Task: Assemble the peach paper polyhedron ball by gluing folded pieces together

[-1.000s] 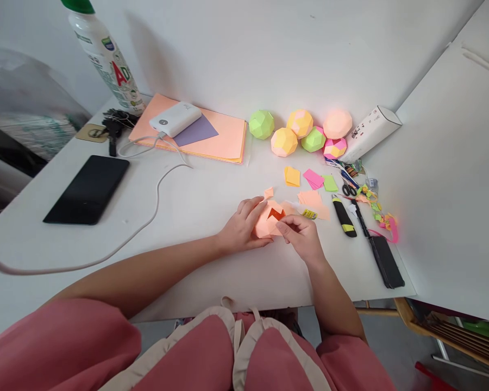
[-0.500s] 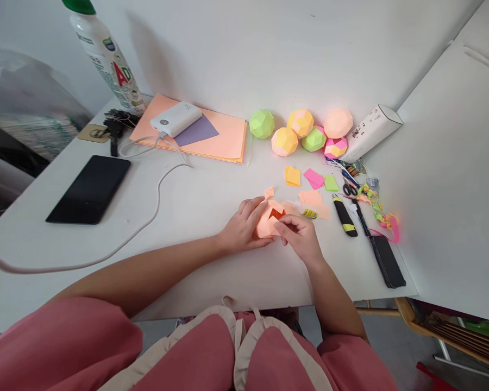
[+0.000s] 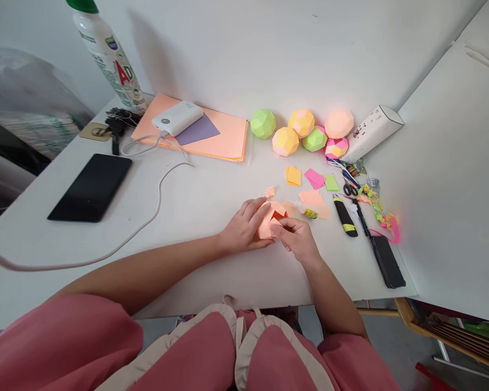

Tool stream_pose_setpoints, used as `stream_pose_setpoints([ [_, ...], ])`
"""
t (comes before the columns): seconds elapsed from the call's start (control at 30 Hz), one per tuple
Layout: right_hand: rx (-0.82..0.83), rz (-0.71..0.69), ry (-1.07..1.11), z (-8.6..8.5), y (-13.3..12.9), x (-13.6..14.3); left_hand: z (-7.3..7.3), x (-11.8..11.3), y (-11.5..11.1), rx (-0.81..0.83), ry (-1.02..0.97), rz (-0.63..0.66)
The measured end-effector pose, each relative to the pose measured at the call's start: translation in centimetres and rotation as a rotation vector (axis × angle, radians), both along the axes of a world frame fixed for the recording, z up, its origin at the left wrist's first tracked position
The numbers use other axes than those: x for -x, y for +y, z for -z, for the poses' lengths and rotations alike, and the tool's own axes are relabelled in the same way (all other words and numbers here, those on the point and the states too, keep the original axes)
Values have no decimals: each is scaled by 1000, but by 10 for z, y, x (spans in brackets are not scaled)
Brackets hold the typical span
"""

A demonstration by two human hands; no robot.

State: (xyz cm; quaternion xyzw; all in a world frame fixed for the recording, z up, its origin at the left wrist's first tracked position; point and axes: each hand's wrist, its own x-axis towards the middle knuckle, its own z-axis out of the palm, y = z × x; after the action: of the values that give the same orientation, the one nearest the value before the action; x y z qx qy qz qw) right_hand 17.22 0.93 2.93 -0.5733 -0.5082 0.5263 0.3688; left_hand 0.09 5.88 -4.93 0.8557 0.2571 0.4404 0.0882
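A partly open peach paper ball (image 3: pixel 265 228) made of flat facets is held between my two hands above the white table. My left hand (image 3: pixel 244 224) wraps round its left side, fingers over the top and thumb beneath. With thumb and index finger, my right hand (image 3: pixel 298 239) pinches a facet at the edge of the ball's opening, whose inside looks deeper orange. Just behind the ball lies a small peach paper piece (image 3: pixel 270 191). A glue tube (image 3: pixel 310 213) with a yellow label rests by my right hand, next to loose peach paper squares (image 3: pixel 313 199).
Finished paper balls (image 3: pixel 286 142) line the wall beside a white box (image 3: pixel 374 133). Orange, pink (image 3: pixel 314 178) and green paper stacks lie in front. Rightward are scissors (image 3: pixel 350 189), a utility knife (image 3: pixel 345 215) and scraps; leftward, a black tablet (image 3: pixel 90 188), cable and power bank (image 3: pixel 178 118).
My right fingers have shifted slightly, and the pinched facet now stands more across the opening, covering part of it. My left hand keeps its hold.
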Motion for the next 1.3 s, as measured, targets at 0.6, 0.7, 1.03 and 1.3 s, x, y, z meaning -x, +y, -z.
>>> stream_pose_setpoints([
  [0.6,-62,52,51,2,-1,5,0,0,-1,11,6,7],
  [0.7,-83,64,43,4,-1,6,0,0,-1,31,19,5],
  [1.03,-64,-3,-60,-4,-4,5,2,4,2,105,-59,111],
  [1.3,-283,-3,-101,-22,-6,-20,2,10,9,227,-95,284],
])
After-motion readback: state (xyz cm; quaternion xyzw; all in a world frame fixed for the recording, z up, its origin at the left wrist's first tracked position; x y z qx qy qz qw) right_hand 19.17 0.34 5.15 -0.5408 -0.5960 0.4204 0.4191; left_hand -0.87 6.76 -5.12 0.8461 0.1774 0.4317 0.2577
